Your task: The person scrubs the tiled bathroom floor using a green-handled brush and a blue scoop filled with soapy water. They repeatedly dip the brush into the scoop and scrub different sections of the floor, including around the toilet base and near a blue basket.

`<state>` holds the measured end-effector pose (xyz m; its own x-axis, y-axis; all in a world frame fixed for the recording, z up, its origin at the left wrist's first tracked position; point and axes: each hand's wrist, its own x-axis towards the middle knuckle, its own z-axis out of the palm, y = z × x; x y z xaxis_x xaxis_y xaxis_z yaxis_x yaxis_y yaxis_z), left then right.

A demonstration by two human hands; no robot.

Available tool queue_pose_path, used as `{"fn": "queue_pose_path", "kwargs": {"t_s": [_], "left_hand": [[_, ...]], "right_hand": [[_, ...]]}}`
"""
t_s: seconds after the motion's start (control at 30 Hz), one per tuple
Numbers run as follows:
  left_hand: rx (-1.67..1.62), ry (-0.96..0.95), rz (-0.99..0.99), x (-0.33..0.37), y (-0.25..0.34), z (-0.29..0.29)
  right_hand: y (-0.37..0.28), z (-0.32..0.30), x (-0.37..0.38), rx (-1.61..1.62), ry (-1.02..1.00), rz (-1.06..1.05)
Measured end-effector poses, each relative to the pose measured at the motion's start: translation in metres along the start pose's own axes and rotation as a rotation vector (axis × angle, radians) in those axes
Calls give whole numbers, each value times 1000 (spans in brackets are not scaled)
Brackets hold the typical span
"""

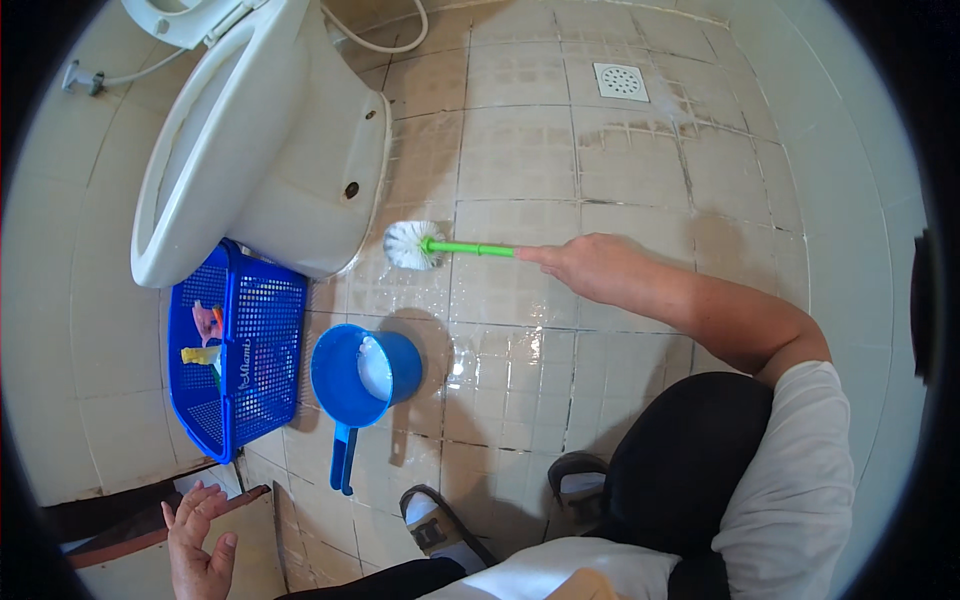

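My right hand [590, 267] is closed around the end of the green handle of a toilet brush [470, 248], arm stretched out over the wet floor. The brush's round white bristle head [412, 245] is at the floor tiles, just right of the toilet base. At the lower left my left hand [200, 540] is raised with its fingers apart and holds nothing. A blue dipper [335, 380] stands on the floor between the brush and my feet, with whitish, foamy liquid inside and its handle pointing toward me.
The white toilet [270, 160] stands at the upper left. Beside it sits a blue plastic basket [262, 350] with bottles inside. A square floor drain [621, 82] lies at the far right. The tiled floor [520, 390] glistens with water. A wall [860, 200] rises on the right.
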<state>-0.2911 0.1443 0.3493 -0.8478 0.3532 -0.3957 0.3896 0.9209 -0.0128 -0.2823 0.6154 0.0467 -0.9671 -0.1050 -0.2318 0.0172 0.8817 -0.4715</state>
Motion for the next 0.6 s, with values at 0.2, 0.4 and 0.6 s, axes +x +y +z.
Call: {"fn": "queue_pose_path", "kwargs": {"t_s": [0.2,0.4,0.6], "left_hand": [[8,11,63,4,0,0],[-24,5,86,2,3,-4],[-92,110,-19,-4,26,2]], "right_hand": [[163,-45,-11,-40,566,455],[117,-8,-7,134,297,305],[48,14,-59,-22,181,214]]}}
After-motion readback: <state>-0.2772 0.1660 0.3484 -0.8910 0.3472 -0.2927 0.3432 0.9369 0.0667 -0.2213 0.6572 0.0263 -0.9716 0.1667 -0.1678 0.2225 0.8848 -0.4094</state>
